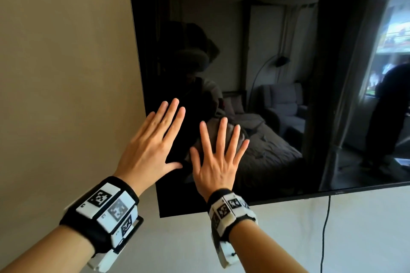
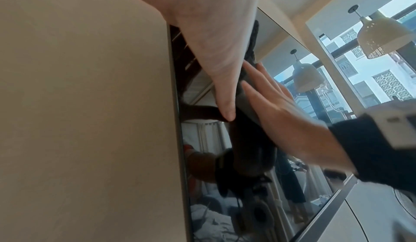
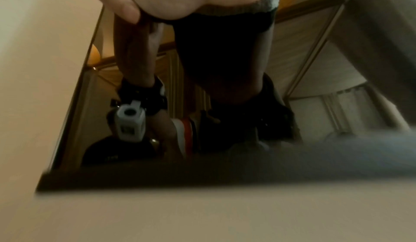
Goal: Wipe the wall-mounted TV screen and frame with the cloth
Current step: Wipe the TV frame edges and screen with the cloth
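Observation:
The black wall-mounted TV screen (image 1: 277, 51) fills the upper right of the head view, with its thin frame (image 1: 288, 198) along the bottom. My left hand (image 1: 159, 135) lies flat with straight fingers on the screen near its left edge. Beside it my right hand (image 1: 219, 155) is spread flat and presses a grey cloth (image 1: 212, 137) against the glass; the cloth shows between the fingers. In the left wrist view my left hand (image 2: 213, 41) touches the screen (image 2: 225, 219) while my right hand (image 2: 276, 110) covers the cloth (image 2: 247, 107). The right wrist view shows my right hand (image 3: 168, 0) over the cloth (image 3: 265, 7).
A beige wall (image 1: 66, 73) runs left of the TV and a white wall lies below it. A black cable (image 1: 325, 239) hangs down from the TV's lower edge. A pendant lamp (image 2: 382, 37) hangs by a window behind me.

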